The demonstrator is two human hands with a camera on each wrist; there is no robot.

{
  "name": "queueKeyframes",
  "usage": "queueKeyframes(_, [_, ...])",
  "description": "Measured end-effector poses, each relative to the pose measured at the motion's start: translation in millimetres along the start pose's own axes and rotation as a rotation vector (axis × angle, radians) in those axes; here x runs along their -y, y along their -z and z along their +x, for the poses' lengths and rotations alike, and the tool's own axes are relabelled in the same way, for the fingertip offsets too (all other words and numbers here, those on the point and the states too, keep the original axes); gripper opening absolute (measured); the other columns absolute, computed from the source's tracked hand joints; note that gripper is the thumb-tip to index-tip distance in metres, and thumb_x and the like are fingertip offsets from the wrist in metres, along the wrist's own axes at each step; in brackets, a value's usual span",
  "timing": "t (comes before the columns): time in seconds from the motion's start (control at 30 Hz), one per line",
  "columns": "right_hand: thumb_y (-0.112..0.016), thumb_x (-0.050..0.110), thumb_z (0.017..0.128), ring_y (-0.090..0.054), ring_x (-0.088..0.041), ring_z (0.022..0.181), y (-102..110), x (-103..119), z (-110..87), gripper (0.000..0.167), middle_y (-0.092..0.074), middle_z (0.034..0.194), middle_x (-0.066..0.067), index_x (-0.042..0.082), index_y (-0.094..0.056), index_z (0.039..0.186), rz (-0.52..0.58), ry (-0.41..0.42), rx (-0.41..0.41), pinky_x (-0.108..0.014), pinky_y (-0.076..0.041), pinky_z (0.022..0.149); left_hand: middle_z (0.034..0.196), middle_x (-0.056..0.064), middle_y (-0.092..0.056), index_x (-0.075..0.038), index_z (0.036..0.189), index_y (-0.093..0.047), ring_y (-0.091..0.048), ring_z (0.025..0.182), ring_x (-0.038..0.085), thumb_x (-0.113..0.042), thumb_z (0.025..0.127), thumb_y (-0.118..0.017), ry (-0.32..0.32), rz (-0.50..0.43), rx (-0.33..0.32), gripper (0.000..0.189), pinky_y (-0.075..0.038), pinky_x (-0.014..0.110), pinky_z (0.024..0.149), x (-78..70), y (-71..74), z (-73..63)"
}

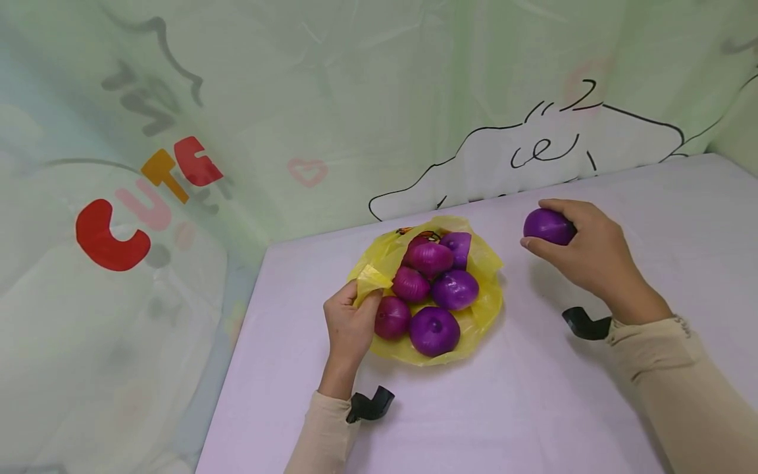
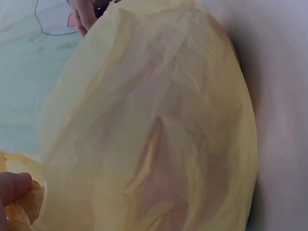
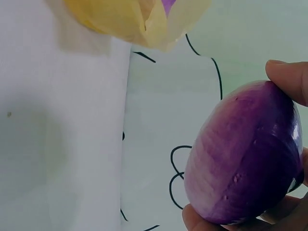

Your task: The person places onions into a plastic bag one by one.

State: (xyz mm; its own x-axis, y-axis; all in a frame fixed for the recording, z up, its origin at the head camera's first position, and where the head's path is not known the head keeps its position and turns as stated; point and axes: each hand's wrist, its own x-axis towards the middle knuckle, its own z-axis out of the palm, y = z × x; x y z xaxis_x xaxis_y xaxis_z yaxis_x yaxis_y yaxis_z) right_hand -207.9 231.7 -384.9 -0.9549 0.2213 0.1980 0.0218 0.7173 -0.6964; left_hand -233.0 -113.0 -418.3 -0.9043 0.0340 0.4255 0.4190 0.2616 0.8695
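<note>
My right hand (image 1: 595, 253) grips a glossy purple onion (image 1: 547, 226) above the table, right of a yellow plastic bag (image 1: 488, 299). Up close in the right wrist view, that onion (image 3: 240, 154) looks smooth, darker on one side and paler on the other, with fingertips around its edge. Between thumb and fingers, my left hand (image 1: 351, 329) pinches the bag's left rim. Inside the open bag lie several onions, some reddish and streaked, others deep purple (image 1: 435, 331). The left wrist view is mostly the bag's outer side (image 2: 144, 96); its contents are hidden there.
A pale lilac cloth covers the table (image 1: 474, 421). Behind and to the left hangs a light green curtain (image 1: 367, 99) with drawn lines, a heart and coloured letters. Black curved pieces (image 1: 372, 403) sit at both wrists.
</note>
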Motion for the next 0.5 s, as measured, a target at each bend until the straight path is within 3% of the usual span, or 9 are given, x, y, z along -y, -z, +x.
queueKeyframes(0.5, [-0.083, 0.026, 0.09, -0.046, -0.053, 0.13, -1, 16, -8.1, 0.072, -0.047, 0.151, -0.029, 0.002, -0.051, 0.15, 0.037, 0.069, -0.013, -0.074, -0.047, 0.096, 0.092, 0.012, -0.079, 0.002, 0.097, -0.08, -0.064, 0.076, 0.016, -0.002, 0.091, -0.07, 0.004, 0.002, -0.013, 0.012, -0.056, 0.024, 0.067, -0.7, -0.3, -0.1])
